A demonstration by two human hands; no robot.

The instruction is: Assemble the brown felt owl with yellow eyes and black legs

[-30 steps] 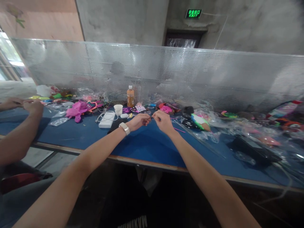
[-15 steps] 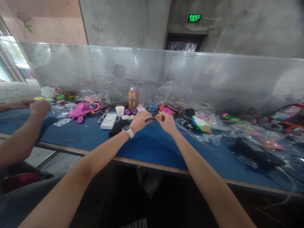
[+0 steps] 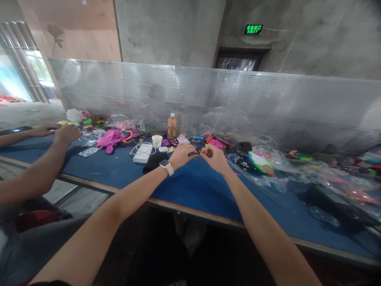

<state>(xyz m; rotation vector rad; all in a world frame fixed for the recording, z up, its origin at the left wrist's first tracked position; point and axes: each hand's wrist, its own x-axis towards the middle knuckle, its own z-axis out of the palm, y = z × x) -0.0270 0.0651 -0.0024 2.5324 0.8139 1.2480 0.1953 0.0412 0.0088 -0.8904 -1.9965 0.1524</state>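
Above the blue table, my left hand (image 3: 183,155) and my right hand (image 3: 214,159) meet nearly fingertip to fingertip. Both are closed in a pinch, over something small and partly yellowish that is too tiny to name. From the right fingertips a thin white strand (image 3: 213,129) runs up and slightly right. Behind my right hand lies a pink toy (image 3: 216,143). A white cup (image 3: 156,141), a small white case (image 3: 163,149) and a black pouch (image 3: 152,163) are to the left of my left hand, whose wrist bears a watch (image 3: 166,167).
A bottle of orange drink (image 3: 172,126) stands by the perforated metal screen (image 3: 143,91). Left are a white box with cable (image 3: 143,153) and a magenta plush (image 3: 109,140). Plastic bags (image 3: 321,174) and a black object (image 3: 330,202) lie right. Another person's hand (image 3: 68,134) works far left.
The whole view has shifted, so the scene sits further right and slightly lower. My hands stay pinched together, with the fingertips a little closer. The other person's hands remain at the far left.
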